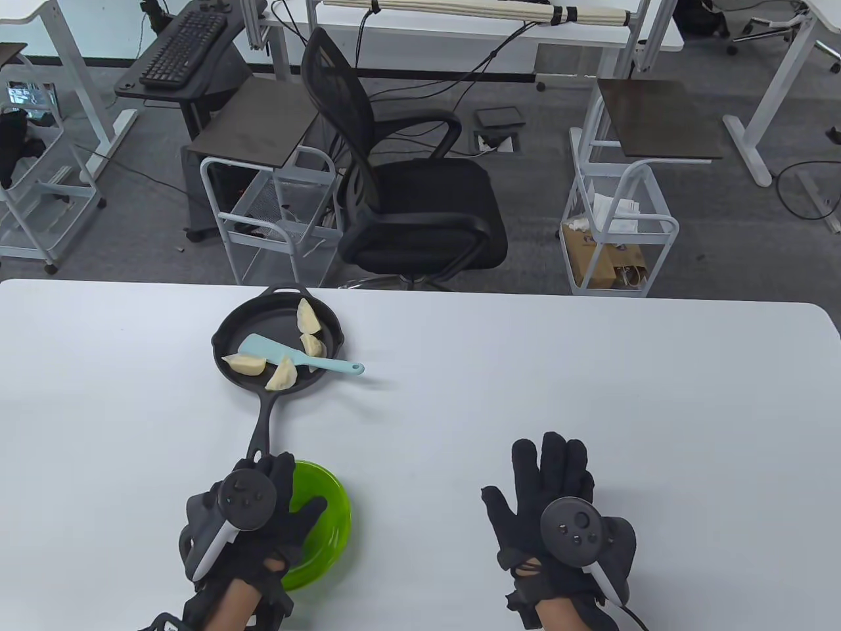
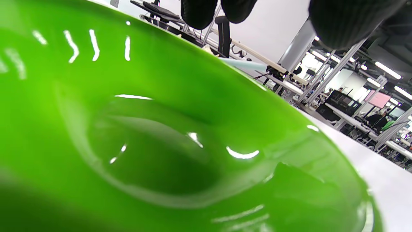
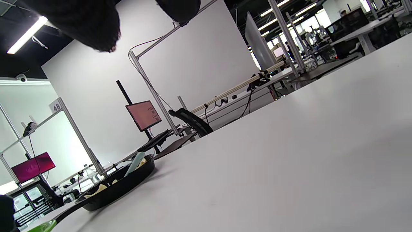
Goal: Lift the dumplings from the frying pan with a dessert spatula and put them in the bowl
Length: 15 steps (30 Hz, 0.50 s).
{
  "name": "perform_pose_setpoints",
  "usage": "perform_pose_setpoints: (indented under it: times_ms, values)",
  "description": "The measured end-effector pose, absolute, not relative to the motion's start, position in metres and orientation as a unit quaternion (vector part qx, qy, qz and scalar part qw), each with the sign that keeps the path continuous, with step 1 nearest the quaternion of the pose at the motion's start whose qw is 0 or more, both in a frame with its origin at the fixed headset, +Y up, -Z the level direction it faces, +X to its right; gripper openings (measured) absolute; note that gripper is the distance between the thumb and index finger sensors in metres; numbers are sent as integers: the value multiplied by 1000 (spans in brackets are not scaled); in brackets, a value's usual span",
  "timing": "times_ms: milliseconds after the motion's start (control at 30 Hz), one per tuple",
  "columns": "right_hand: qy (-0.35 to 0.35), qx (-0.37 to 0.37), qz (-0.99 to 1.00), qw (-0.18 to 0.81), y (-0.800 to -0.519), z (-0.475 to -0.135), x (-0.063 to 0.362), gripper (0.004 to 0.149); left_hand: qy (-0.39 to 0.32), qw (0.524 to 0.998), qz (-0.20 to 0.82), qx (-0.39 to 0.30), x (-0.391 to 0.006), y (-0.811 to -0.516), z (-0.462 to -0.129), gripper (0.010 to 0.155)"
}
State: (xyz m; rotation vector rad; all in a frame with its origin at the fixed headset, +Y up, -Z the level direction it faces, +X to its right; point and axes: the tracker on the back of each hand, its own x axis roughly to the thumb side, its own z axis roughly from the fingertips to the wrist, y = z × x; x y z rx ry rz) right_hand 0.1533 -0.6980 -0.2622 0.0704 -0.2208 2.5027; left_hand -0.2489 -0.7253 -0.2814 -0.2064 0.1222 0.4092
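Note:
A black frying pan (image 1: 227, 328) sits at the table's left centre, its long handle (image 1: 263, 420) pointing toward me. Several pale dumplings (image 1: 244, 363) lie in it. The light blue dessert spatula (image 1: 272, 348) rests among them, its handle sticking out over the right rim. A green bowl (image 1: 328, 526) stands near the front edge, just past the pan handle's end. My left hand (image 1: 289, 486) lies over the bowl's left side with relaxed fingers and holds nothing; the left wrist view looks into the empty bowl (image 2: 161, 129). My right hand (image 1: 539, 473) rests flat on the table, fingers spread, far from the pan (image 3: 119, 187).
The white table (image 1: 591, 381) stretches wide to the right of the pan. Beyond its far edge stand a black office chair (image 1: 407, 197) and two white wire carts (image 1: 276, 223).

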Motion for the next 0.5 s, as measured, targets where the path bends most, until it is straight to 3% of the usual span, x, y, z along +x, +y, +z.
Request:
perform_pose_setpoints:
  times_ms: [167, 333, 500]
  values:
    - [-98, 7, 972, 215, -702, -258, 156, 78, 73, 972, 199, -100, -253, -724, -283, 87]
    - [-75, 8, 951, 300, -712, -259, 165, 78, 79, 975, 186, -95, -252, -722, -281, 87]
    - [-66, 20, 957, 280, -714, -258, 161, 78, 103, 978, 154, -93, -250, -719, -280, 88]
